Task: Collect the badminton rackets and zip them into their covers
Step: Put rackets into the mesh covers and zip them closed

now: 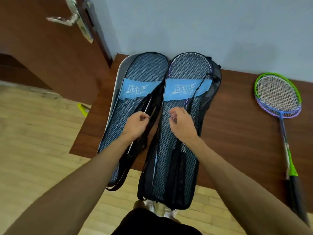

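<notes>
Wooden table [237, 133], oval mesh left cover [145, 68], left hand [135, 124] pinching its edge, right hand [182, 124] curled, pinching matching right cover [166, 150]

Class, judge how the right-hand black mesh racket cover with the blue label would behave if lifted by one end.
Probably floppy: the black mesh racket cover is soft netting, rumpled along its right edge. Likely light for its size, since the mesh is open. The purple-framed racket inside may stiffen it somewhat.
</notes>
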Demonstrator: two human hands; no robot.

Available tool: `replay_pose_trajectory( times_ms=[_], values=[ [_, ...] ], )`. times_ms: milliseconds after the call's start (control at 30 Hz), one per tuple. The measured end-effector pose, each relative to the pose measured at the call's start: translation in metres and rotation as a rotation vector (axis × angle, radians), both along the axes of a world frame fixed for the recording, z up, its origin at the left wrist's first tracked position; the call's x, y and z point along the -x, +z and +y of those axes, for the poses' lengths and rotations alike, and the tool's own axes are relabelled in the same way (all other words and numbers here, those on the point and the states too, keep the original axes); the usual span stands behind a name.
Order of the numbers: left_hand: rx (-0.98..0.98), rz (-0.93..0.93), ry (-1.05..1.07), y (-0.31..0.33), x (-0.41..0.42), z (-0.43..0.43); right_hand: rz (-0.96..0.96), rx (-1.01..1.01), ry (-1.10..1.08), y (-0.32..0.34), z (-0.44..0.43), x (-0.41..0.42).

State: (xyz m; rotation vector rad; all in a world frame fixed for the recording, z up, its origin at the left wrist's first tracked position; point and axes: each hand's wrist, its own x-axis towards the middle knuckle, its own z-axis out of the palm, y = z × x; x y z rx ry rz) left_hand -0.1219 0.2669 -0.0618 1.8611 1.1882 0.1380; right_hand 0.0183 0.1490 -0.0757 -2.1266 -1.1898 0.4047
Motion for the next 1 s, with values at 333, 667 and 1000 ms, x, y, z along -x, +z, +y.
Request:
replay_pose_trajectory(
  times_ms=[333,667,1000],
  values=[
    [-0.299,0.366,-0.196,-0.051,0.090,0.061,0.276,0.425,0.111,-0.026,0.076,0.062],
    [0.001,0.238,0.077,-0.079,0.102,0.104,0.601,0.496,-0.429,-0.062,0.131,0.092],
    [0.050,0.238,0.097,-0.060,0.107,0.122,0.459,0.463,-0.362,-0.028,0.131,0.095]
  ],
)
